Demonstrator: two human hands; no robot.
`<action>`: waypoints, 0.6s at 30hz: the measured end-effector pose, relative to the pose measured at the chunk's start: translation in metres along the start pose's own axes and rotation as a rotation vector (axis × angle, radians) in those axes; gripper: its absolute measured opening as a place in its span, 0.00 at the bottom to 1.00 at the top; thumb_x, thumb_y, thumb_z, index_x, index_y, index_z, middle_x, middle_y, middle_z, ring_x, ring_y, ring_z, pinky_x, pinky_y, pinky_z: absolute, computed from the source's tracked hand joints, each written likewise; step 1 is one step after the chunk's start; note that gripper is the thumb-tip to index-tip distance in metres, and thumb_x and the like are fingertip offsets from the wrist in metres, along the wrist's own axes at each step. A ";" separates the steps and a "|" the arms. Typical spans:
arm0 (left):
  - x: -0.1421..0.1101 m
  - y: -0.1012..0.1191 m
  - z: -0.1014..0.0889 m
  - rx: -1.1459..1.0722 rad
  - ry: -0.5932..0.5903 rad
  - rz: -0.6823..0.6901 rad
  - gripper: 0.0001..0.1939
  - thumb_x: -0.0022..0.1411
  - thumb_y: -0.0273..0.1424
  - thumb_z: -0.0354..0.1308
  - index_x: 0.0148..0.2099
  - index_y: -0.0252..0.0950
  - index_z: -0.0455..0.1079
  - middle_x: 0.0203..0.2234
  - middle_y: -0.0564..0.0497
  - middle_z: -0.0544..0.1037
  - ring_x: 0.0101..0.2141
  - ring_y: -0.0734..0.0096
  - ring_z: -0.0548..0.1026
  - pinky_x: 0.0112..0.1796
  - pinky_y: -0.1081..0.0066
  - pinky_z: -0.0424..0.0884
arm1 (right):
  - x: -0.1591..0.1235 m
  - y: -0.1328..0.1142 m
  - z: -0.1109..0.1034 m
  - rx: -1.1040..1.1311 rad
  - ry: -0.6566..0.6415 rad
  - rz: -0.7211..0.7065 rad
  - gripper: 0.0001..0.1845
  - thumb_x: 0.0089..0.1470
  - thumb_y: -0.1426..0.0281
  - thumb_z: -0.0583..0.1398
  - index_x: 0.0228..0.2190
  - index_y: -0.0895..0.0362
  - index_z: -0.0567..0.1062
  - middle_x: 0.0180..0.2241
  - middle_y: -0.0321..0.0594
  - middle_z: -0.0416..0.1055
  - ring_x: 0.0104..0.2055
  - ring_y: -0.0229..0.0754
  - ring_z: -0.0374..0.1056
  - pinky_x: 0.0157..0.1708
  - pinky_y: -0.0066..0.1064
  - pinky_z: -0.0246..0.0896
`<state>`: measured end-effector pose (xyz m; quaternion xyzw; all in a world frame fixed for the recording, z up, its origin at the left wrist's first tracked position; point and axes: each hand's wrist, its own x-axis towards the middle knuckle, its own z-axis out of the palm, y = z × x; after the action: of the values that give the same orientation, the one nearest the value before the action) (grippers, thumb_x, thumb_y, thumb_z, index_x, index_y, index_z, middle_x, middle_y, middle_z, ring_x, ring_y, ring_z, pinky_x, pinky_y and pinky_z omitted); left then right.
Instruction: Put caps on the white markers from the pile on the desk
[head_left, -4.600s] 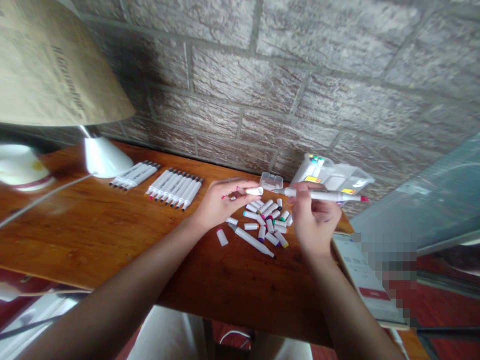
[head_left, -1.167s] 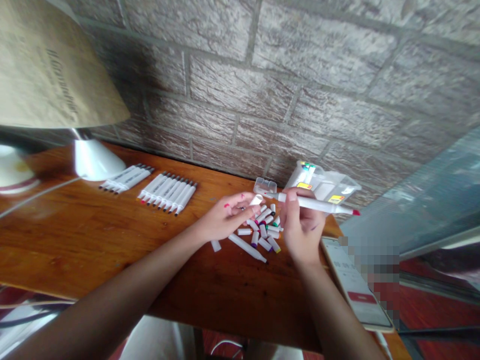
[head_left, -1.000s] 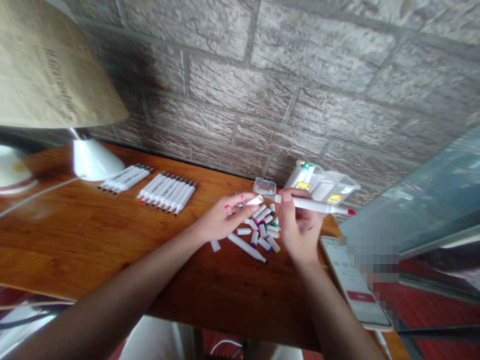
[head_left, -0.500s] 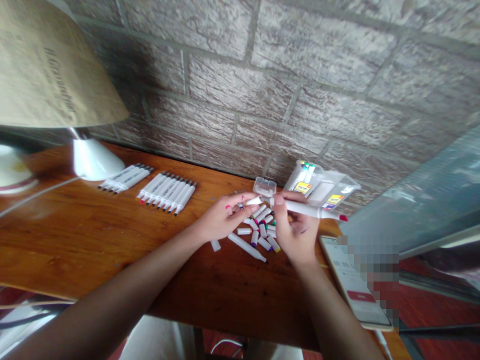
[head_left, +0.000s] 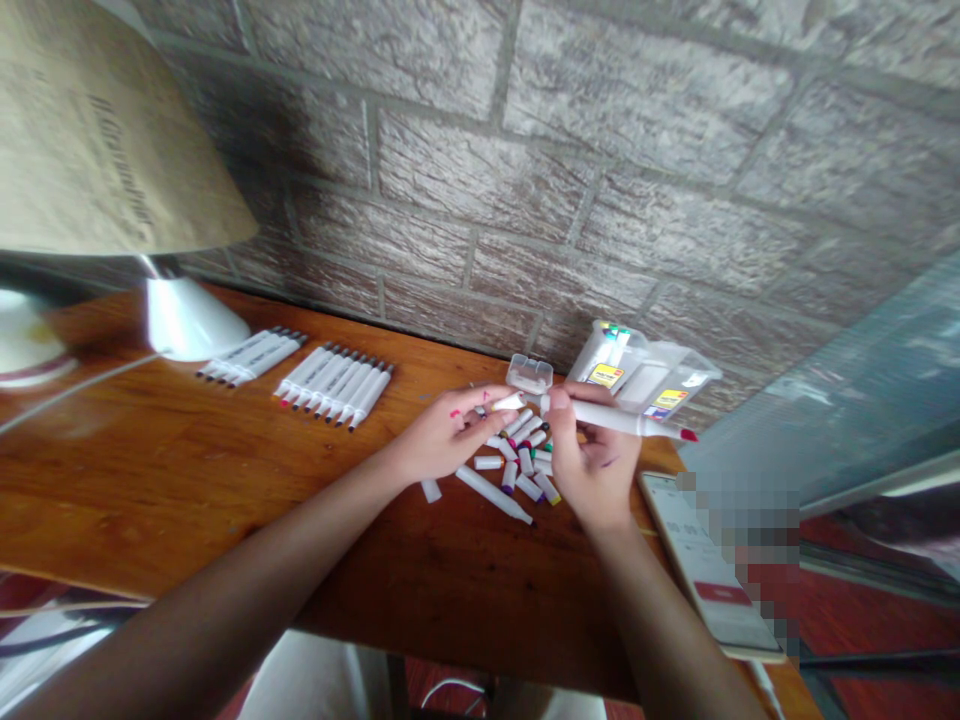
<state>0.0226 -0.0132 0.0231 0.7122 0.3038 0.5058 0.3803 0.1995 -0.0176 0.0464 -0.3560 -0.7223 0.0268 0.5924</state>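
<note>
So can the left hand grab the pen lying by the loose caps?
Probably not just now: the pen lies close and looks uncovered, but the left hand is busy pinching a cap.

On the wooden desk a lamp, two marker rows, a small clear box and a larger clear case are being carried, far left to far right; nearer, loose caps, a lone marker and, rightmost, a phone are being supported.
</note>
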 end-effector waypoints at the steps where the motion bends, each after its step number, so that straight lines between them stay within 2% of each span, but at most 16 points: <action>1: 0.000 0.000 0.000 -0.003 -0.006 0.008 0.16 0.67 0.36 0.56 0.52 0.32 0.73 0.41 0.45 0.81 0.44 0.66 0.78 0.43 0.73 0.73 | 0.000 0.000 0.000 -0.006 -0.015 -0.003 0.03 0.59 0.70 0.61 0.34 0.57 0.76 0.32 0.39 0.75 0.31 0.38 0.71 0.29 0.29 0.65; 7: 0.001 -0.001 -0.001 0.022 -0.028 0.029 0.17 0.68 0.35 0.55 0.54 0.32 0.73 0.44 0.44 0.80 0.44 0.66 0.78 0.45 0.73 0.73 | 0.001 -0.003 -0.001 -0.047 -0.055 -0.014 0.04 0.58 0.70 0.61 0.33 0.57 0.76 0.31 0.40 0.75 0.30 0.38 0.71 0.28 0.28 0.64; 11: 0.000 -0.002 -0.002 0.036 -0.024 0.015 0.17 0.68 0.35 0.55 0.54 0.33 0.73 0.44 0.45 0.80 0.44 0.67 0.78 0.44 0.73 0.73 | 0.002 -0.002 -0.001 -0.064 0.015 -0.025 0.04 0.59 0.70 0.61 0.33 0.57 0.76 0.30 0.39 0.75 0.26 0.36 0.69 0.26 0.28 0.63; 18: -0.001 -0.003 -0.001 0.044 -0.014 -0.020 0.18 0.67 0.37 0.55 0.54 0.33 0.73 0.44 0.46 0.81 0.41 0.67 0.78 0.43 0.73 0.73 | 0.004 0.000 -0.003 -0.017 0.108 0.094 0.08 0.60 0.67 0.59 0.32 0.58 0.75 0.28 0.38 0.74 0.25 0.36 0.69 0.23 0.27 0.61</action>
<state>0.0209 -0.0120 0.0205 0.7207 0.3195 0.4901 0.3719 0.2014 -0.0164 0.0506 -0.3954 -0.6719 0.0292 0.6255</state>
